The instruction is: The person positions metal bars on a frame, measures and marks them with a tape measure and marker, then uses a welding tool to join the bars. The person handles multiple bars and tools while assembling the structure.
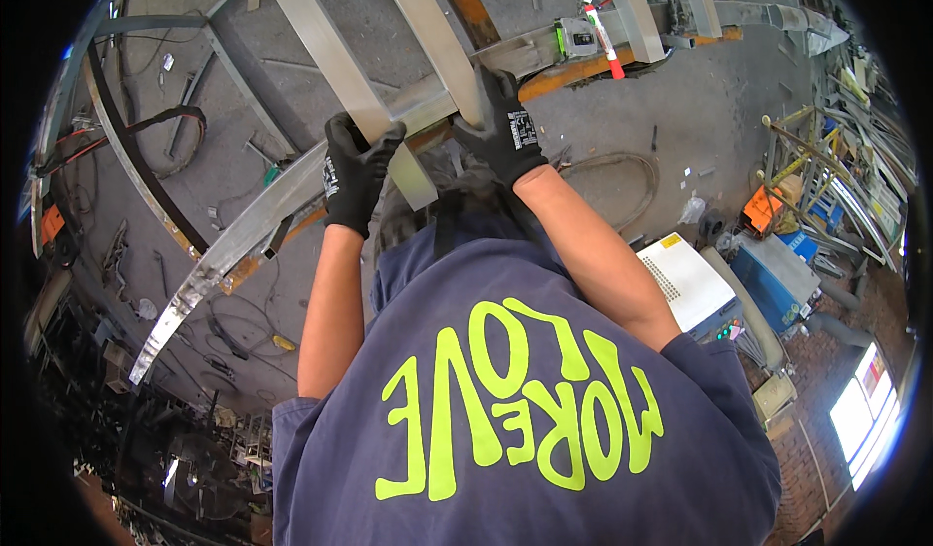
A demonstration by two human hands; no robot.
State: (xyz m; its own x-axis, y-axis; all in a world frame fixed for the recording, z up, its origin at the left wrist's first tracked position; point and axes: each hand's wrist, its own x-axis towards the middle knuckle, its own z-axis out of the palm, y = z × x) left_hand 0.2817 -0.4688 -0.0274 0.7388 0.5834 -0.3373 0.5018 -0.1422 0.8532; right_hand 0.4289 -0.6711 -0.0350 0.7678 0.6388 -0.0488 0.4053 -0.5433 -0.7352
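Both my hands wear black gloves and reach to a curved steel beam (260, 204) that arcs across the frame. My left hand (358, 172) is closed around the lower end of a grey flat metal bar (326, 40), its thumb towards the right. My right hand (501, 128) grips the end of a second, similar metal bar (428, 35), where it meets the beam. Between my hands, a short grey metal piece (414, 178) sticks out on my side of the beam. Right of my right hand, a green and grey tape measure (575, 37) and a red and white marker (604, 40) rest on the frame.
More crossbars (632, 11) join the beam at upper right. A curved, rusty-edged bar (131, 152) stands at left. Cables (233, 337) and a hose loop (641, 181) lie on the floor. A white machine (688, 281), a blue one (773, 279) and piled metal scrap (865, 167) are at right.
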